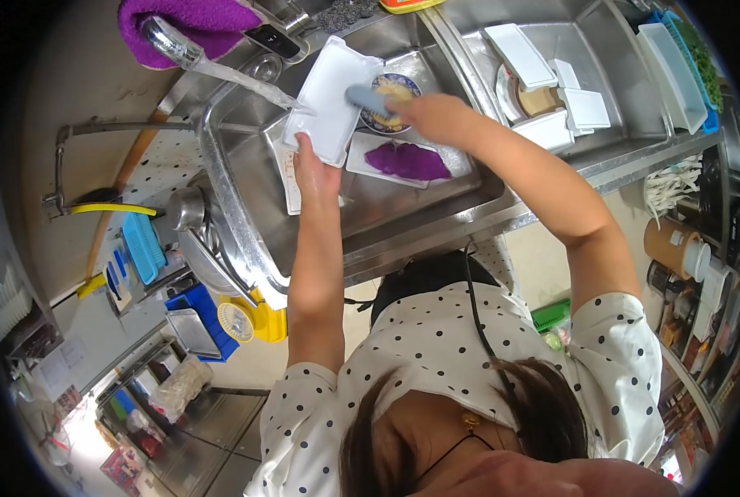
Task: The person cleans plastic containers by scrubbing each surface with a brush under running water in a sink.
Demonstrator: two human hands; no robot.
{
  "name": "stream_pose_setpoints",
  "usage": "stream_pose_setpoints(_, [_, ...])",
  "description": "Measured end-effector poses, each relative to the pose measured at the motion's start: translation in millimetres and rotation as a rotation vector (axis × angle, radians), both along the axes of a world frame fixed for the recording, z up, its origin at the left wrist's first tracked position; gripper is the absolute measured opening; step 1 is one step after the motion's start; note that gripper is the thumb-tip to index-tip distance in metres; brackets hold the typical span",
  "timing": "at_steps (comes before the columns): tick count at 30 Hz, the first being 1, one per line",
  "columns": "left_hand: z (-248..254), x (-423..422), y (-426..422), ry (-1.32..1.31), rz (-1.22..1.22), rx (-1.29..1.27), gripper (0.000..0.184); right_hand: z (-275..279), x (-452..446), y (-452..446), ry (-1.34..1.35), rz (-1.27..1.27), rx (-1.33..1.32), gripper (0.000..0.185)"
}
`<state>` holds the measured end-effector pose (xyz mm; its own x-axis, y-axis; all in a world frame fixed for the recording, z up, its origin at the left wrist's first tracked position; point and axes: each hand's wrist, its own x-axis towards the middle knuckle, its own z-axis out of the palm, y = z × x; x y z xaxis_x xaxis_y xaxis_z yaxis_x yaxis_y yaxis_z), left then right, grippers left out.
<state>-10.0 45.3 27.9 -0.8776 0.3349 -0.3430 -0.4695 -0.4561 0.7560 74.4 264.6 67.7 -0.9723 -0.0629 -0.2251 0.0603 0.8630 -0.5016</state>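
Water from a running faucet (171, 43) lands on a white rectangular tray (330, 103), tilted over the left sink basin. My left hand (316, 170) grips its lower edge. A blue-grey brush (368, 100) is in my closed right hand (432, 116), its head near the tray's right side. Beneath the brush, a patterned bowl (391, 126) holds something pale yellow. A purple cloth (407, 161) lies on another white tray (357, 157) in the basin. One more white tray (293, 186) is partly hidden behind my left wrist.
In the right basin (610, 70) are several white trays (521, 56) and a plate (507, 93). A purple towel (142, 50) hangs around the faucet. White and blue containers (672, 79) stand at the far right; a pot (189, 209) is left of the sink.
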Motion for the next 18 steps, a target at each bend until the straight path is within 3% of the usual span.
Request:
stream_pose_setpoints(2, [6,12,0,-0.021,0.039,-0.016,0.046,-6,-13,15,-0.043,-0.086,0.106,0.036])
stream_pose_setpoints(6, [1,21,-3,0.022,0.069,-0.025,0.041,-18,-22,2,0.045,-0.176,0.058,0.036])
stream_pose_setpoints(9, [6,19,0,0.11,0.134,-0.101,0.038,-17,2,-40,0.158,-0.107,-0.116,0.036])
stream_pose_setpoints(12, [14,13,-2,0.209,0.133,-0.148,0.036,7,25,-57,-0.043,0.026,-0.163,0.037])
stream_pose_setpoints(15, [20,23,2,0.192,0.158,-0.227,0.034,-18,7,-26,0.041,-0.205,-0.217,0.038])
stream_pose_setpoints(16, [21,27,6,0.166,0.177,-0.26,0.033,-23,0,-15,0.155,-0.197,-0.107,0.039])
stream_pose_setpoints(18, [11,21,9,0.22,0.207,-0.226,0.03,-20,14,-33,0.054,-0.11,-0.12,0.037])
